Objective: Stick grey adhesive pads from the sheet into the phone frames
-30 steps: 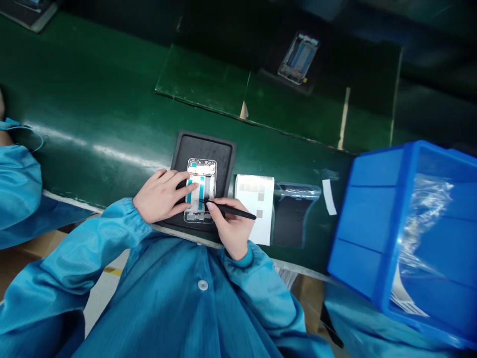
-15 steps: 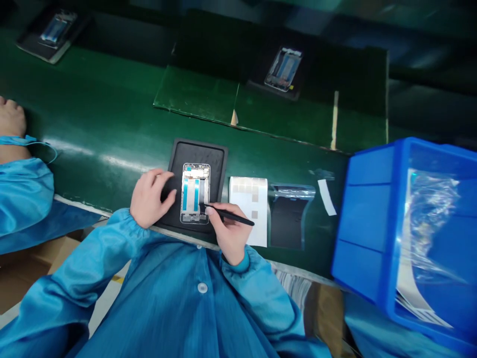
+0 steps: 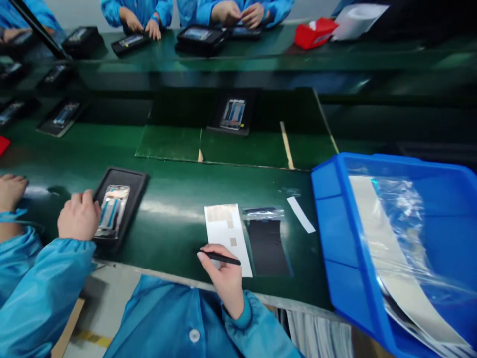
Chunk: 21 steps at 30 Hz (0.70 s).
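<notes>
My left hand (image 3: 79, 215) rests with curled fingers on the near left edge of a black tray (image 3: 134, 186). In the tray lies a phone frame (image 3: 112, 211) with blue strips. My right hand (image 3: 222, 276) is closed round a thin black tool (image 3: 219, 257), pen-like, its tip just left of a white sheet (image 3: 228, 233) with small grey squares. A black sheet in clear wrap (image 3: 267, 239) lies right of the white one.
A blue bin (image 3: 337, 233) holding plastic-wrapped sheets stands at the right. Another person's hand (image 3: 10, 190) sits at the far left. More trays with phone frames (image 3: 232, 115) lie on the belt behind. Other people's hands (image 3: 238, 12) work at the far bench.
The tray with the phone frame has slid left along the bench under my left hand. My right hand with the tool has come off the frame and now sits by the white sheet.
</notes>
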Tool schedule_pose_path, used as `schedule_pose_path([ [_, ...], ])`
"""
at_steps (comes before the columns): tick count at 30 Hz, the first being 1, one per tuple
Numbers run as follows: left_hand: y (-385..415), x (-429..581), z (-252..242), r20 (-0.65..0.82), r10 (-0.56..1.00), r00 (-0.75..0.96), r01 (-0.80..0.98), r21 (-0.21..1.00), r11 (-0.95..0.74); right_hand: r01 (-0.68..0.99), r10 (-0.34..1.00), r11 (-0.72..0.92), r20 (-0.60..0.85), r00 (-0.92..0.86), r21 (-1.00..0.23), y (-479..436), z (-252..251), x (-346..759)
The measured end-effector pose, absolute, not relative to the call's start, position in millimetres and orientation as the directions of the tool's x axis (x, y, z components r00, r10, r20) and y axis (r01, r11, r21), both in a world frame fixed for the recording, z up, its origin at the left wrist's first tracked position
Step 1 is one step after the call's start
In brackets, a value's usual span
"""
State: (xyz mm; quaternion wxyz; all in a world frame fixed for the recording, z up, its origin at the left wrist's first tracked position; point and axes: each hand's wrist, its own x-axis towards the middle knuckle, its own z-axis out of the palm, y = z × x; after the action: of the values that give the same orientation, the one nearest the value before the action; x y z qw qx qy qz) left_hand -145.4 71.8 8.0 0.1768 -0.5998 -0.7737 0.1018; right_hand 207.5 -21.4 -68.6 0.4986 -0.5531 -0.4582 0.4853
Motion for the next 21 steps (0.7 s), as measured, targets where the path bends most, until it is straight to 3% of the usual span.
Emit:
schedule_pose_path([
  [3, 107, -104, 24, 0.249, 0.965, -0.084, 0.956, -0.252, 0.148, 0.028, 0.996, -0.036, -0.034, 0.078, -0.999, -20, -68, 207],
  [5, 140, -49, 25, 0.119, 0.993, 0.024, 0.998, -0.056, -0.018, 0.029, 0.998, -0.015, -0.013, 0.067, -0.999, -21, -68, 207],
  [8, 201, 44, 16, -0.101, 0.988, 0.119, 0.982, 0.162, -0.101, 0.015, 0.998, -0.005, -0.004, 0.063, -1.0, -23, -69, 206],
  [15, 317, 155, -19, -0.105, 0.993, 0.051, 0.977, 0.21, -0.028, -0.055, 0.988, 0.051, 0.042, 0.149, -0.997, -23, -69, 210],
  [21, 333, 151, -23, -0.058, 0.998, -0.013, 0.932, 0.36, 0.033, -0.163, 0.979, 0.094, 0.062, 0.193, -0.982, -26, -74, 210],
])
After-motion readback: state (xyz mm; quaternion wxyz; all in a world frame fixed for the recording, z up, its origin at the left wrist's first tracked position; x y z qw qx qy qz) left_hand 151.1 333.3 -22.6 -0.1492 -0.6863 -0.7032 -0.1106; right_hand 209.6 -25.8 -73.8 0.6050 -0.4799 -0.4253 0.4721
